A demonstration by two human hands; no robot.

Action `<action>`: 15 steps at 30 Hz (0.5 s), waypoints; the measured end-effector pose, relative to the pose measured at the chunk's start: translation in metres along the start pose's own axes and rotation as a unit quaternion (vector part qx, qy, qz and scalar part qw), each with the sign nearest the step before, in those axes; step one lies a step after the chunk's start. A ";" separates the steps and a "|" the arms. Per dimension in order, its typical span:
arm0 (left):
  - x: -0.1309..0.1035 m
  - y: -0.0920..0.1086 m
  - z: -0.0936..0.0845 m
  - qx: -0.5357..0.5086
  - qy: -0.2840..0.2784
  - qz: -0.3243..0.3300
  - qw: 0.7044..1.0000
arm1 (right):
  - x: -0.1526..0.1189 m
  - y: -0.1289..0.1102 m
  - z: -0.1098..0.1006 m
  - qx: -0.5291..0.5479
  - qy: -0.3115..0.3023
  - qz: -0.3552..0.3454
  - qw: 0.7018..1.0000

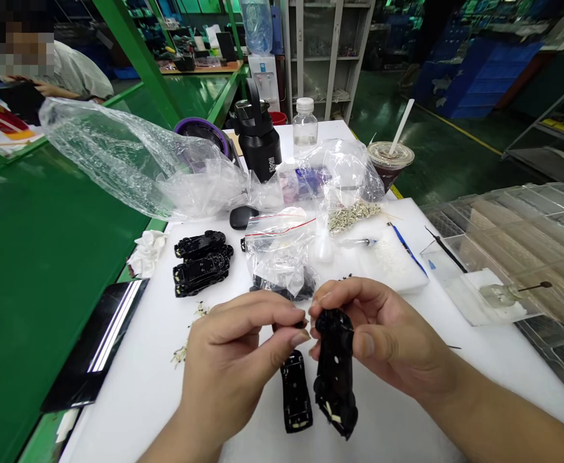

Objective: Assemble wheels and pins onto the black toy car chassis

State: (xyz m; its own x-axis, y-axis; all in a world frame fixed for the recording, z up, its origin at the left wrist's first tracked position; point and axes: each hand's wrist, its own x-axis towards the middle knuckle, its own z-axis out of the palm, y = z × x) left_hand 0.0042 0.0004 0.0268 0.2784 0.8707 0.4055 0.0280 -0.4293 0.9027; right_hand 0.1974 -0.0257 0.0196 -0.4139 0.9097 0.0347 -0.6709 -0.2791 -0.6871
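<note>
on the table (pixel 127 399), the car pile (pixel 202 270) lies left of centre, the panel (pixel 96 347) at lower left. the loose car (pixel 296 395) lies bottom centre, left of the held car (pixel 334 379). mid-frame, the mouse (pixel 244 217) lies behind the zip bag (pixel 282 257). upper centre, the flask (pixel 262 151) stands left of the bottle (pixel 305 125).

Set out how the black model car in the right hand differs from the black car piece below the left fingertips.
The model car is gripped in the right hand; the car piece lies on the white tabletop. The model car shows wheels; the car piece shows none. Both are black, with pale bits at the near end.
</note>
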 end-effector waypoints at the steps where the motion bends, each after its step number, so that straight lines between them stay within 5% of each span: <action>1: 0.000 -0.001 0.000 0.003 0.001 0.002 1.000 | 0.000 0.000 0.000 -0.001 -0.001 0.000 1.000; 15: -0.003 -0.003 -0.002 0.036 -0.010 0.029 0.999 | 0.002 0.001 0.001 0.024 -0.016 -0.001 1.000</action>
State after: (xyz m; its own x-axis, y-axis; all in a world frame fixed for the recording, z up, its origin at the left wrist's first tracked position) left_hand 0.0016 -0.0007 0.0236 0.3004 0.8393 0.4532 0.0806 -0.4958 0.8647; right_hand 0.1955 -0.0247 0.0197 -0.4313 0.9002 0.0601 -0.6998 -0.2918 -0.6520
